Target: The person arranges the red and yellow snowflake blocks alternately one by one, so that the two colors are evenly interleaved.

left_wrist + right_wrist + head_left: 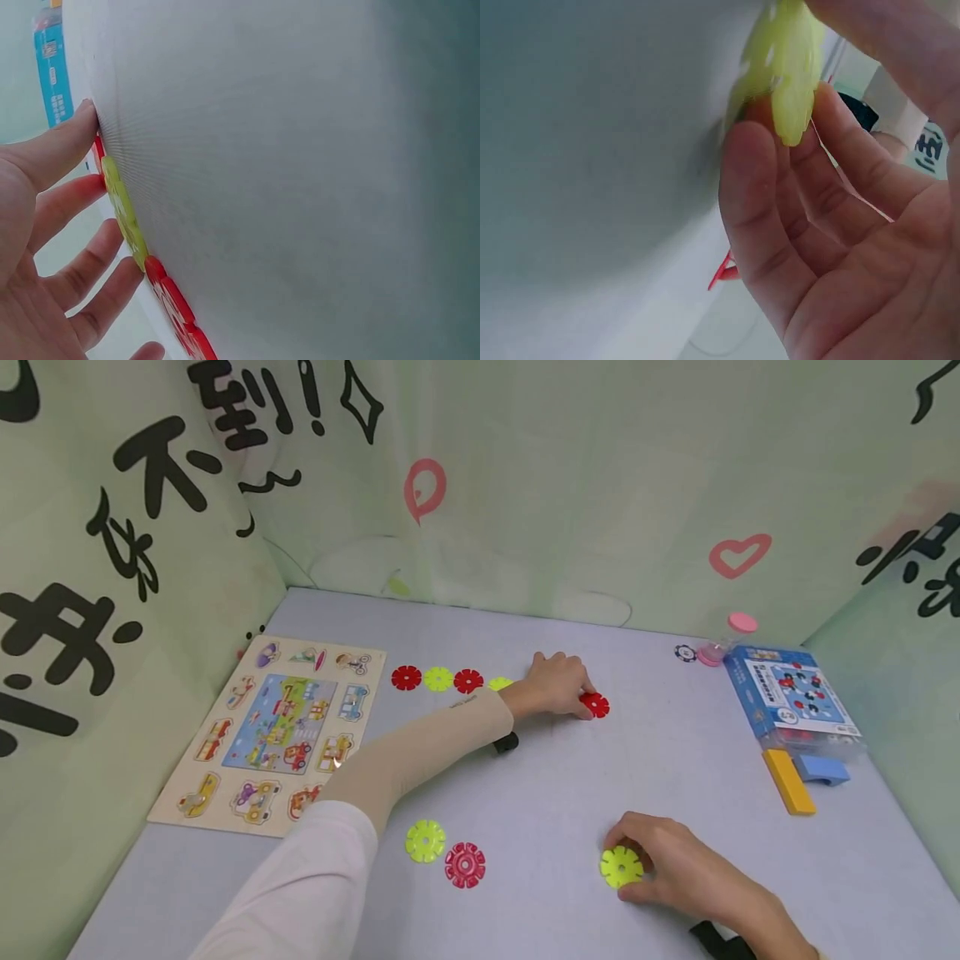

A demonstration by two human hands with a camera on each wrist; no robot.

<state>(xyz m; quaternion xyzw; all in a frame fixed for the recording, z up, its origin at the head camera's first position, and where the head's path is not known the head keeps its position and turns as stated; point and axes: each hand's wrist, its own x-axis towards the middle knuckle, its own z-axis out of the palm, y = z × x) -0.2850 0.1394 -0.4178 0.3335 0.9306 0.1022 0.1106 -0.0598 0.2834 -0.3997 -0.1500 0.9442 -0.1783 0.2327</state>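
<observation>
My left hand [557, 683] reaches to the far part of the table and pinches a red notched disc [596, 705] between thumb and fingers. Left of that hand runs a row of flat notched discs: a red disc [406, 677], a yellow-green disc [438, 678], another red one [468, 681] and a yellow-green one [499, 682] partly hidden by the wrist. Nearer the front, my right hand [678, 864] grips a yellow-green disc [621, 867] by its edges; in the right wrist view this disc [791, 71] stands tilted between the fingers.
A loose yellow-green disc [425, 841] and a dark red disc [465, 865] lie at front centre. The wooden picture puzzle board [168, 797] is at left, partly behind the left sleeve. At right stand a blue box [757, 693], a yellow block [789, 782], a blue block [821, 769] and a pink-capped bottle [726, 642].
</observation>
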